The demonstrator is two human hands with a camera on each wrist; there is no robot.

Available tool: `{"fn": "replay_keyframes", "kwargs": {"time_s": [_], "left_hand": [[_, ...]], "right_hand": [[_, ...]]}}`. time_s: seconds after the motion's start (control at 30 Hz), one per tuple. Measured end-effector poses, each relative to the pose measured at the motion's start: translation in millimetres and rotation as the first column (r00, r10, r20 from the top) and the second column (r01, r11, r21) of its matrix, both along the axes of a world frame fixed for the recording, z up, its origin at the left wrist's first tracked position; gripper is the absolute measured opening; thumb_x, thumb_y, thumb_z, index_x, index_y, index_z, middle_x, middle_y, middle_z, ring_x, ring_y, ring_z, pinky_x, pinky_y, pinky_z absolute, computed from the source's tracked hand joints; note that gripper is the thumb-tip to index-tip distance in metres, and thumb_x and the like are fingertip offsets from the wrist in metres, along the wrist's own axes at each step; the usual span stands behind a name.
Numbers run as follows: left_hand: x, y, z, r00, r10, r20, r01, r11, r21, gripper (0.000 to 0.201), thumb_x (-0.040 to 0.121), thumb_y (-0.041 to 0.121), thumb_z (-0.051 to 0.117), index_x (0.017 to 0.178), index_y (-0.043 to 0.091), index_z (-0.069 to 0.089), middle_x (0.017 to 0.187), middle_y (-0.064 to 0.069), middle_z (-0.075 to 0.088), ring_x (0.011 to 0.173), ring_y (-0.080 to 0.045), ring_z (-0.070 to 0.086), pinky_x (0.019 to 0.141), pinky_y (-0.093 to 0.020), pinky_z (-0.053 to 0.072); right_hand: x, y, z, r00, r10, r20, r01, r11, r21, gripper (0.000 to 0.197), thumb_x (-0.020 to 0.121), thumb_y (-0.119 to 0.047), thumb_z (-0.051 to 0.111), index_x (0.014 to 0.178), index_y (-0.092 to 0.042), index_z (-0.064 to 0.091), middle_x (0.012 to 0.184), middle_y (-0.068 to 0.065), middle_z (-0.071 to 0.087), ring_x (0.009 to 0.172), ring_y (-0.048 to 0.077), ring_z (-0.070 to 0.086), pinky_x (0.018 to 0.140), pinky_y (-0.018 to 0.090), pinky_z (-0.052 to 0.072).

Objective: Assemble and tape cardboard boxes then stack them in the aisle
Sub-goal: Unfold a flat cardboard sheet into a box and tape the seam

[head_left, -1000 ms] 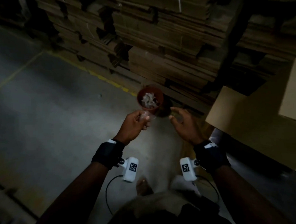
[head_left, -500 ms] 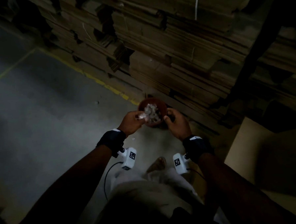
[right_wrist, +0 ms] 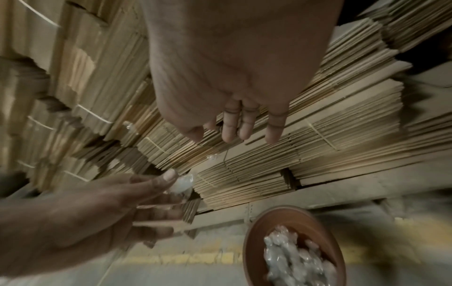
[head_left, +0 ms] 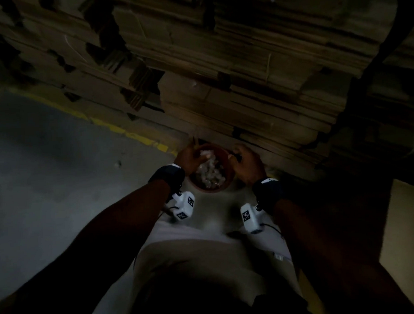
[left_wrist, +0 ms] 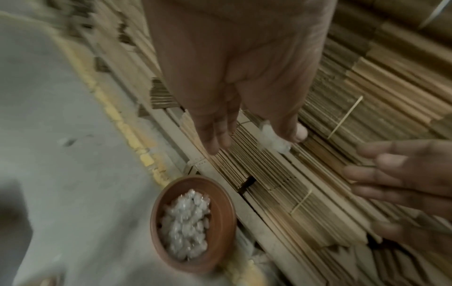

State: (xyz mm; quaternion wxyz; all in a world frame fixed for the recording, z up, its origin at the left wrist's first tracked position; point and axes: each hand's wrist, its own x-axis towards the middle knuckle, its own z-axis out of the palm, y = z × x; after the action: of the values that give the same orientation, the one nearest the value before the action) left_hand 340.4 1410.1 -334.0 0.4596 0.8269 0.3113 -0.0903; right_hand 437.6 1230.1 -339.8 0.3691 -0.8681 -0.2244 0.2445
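left hand (left_wrist: 244, 81): pinching crumpled tape wad (left_wrist: 274, 140) | right hand (right_wrist: 234, 77): empty, fingers loose | brown bowl (left_wrist: 221, 195): floor, directly under both hands, beside flat cardboard stack (head_left: 245, 82) | left nearer bowl

A bowl (left_wrist: 221, 195) sat on the floor (head_left: 58, 179) just before the stacks of flattened cardboard (head_left: 244, 70), with a heap of tape wads (left_wrist: 186, 222) in it. The floor line (head_left: 118, 130) ran left of the bowl along the foot of the stacks. The left hand (head_left: 189, 155) hung over the bowl's left rim with a small wad (left_wrist: 274, 140) at its fingers (left_wrist: 297, 131), and the right hand (head_left: 246, 163) over its right rim.
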Motion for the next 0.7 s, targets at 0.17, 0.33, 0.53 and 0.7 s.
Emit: {"fn": "replay_keyframes", "kwargs": {"time_s": [0.17,0.33,0.53,0.7], "left_hand": [[29,37,-13,1.000,0.012,-0.021,-0.010,0.998,0.054,0.058,0.087,0.028,0.079,0.133,0.001,0.056,0.126,-0.022,0.063,0.116,-0.036,0.060,0.086,-0.030,0.044],[39,50,-12,0.999,-0.038,-0.014,0.038,0.998,0.050,0.057,0.082,0.044,0.078,0.118,0.002,0.065,0.118,-0.020,0.068,0.110,-0.035,0.064,0.090,-0.035,0.049],[10,32,31,0.995,0.031,0.096,-0.027,0.999,-0.044,0.027,0.083,0.031,0.083,0.092,0.010,0.069,0.095,-0.009,0.073,0.093,-0.024,0.068,0.078,-0.027,0.047],[-28,-12,86,0.976,0.055,0.211,-0.048,0.998,-0.041,0.011,0.087,0.014,0.078,0.090,0.016,0.068,0.086,0.000,0.070,0.078,-0.007,0.065,0.074,-0.023,0.049]], "right_hand": [[8,14,-2,0.999,-0.048,0.013,0.048,0.999,-0.011,0.042,0.099,-0.020,0.062,0.139,-0.008,0.057,0.132,0.014,0.065,0.121,0.032,0.061,0.102,0.043,0.048],[11,21,6,0.996,-0.092,-0.009,0.092,0.996,0.001,0.042,0.099,-0.018,0.062,0.138,-0.006,0.058,0.131,0.015,0.066,0.121,0.032,0.061,0.103,0.043,0.048],[-9,2,53,0.995,-0.100,-0.014,0.100,0.995,0.010,0.040,0.097,-0.016,0.063,0.136,-0.005,0.059,0.129,0.016,0.067,0.119,0.033,0.062,0.101,0.042,0.049],[-30,-31,94,0.992,-0.127,0.006,0.126,0.987,0.103,0.037,0.093,-0.024,0.060,0.126,-0.008,0.065,0.123,0.013,0.070,0.114,0.031,0.065,0.098,0.049,0.052]]}}
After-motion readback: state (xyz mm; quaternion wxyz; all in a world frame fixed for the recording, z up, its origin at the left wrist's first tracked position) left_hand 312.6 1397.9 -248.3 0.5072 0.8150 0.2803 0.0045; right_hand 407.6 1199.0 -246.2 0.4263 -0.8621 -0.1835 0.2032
